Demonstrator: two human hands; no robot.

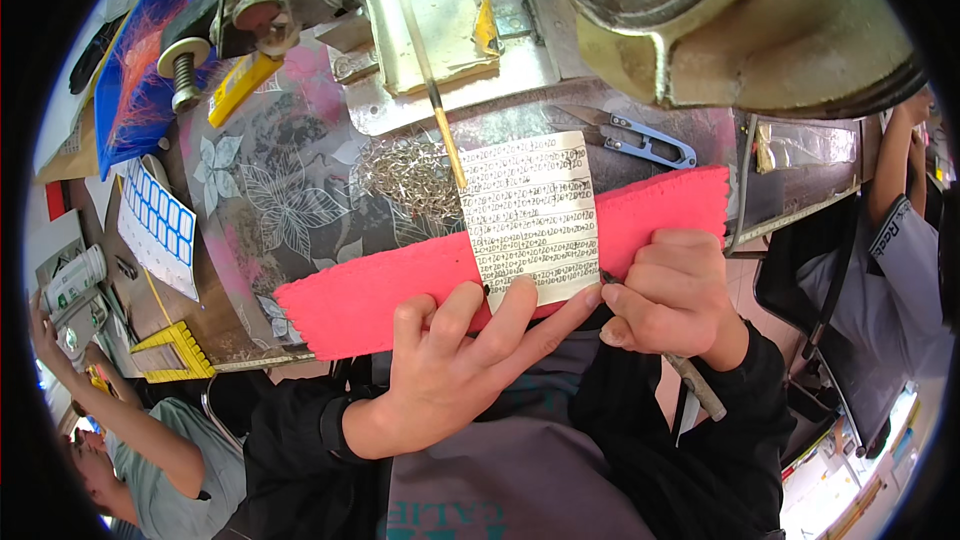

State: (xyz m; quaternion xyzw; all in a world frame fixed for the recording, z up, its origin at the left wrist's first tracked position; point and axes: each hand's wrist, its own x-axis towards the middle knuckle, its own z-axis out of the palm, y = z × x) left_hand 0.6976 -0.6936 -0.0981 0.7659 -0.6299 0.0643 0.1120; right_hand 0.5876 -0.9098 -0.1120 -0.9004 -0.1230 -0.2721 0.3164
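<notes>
A small sheet of paper (530,202) with rows of dark handwriting lies over a red strip of cloth (375,302) with zigzag-cut ends. My left hand (455,365) rests on the paper's near edge, fingers spread and bent slightly. In a closed grip, my right hand (665,300) holds a thick, grey-brown pen-like stick (700,390). Its dark tip is at the sheet's lower right corner, beside my left index finger; whether it touches the paper I cannot tell. A thin rod (441,125) reaches down from the machine to the sheet's left edge.
Tangled small metal pieces (410,175) lie left of the paper; thread snips (650,140) lie beyond it. A metal machine (740,30) overhangs the far side. A blue bin (135,90) and a label sheet (160,230) are left. Two people (170,450) sit either side.
</notes>
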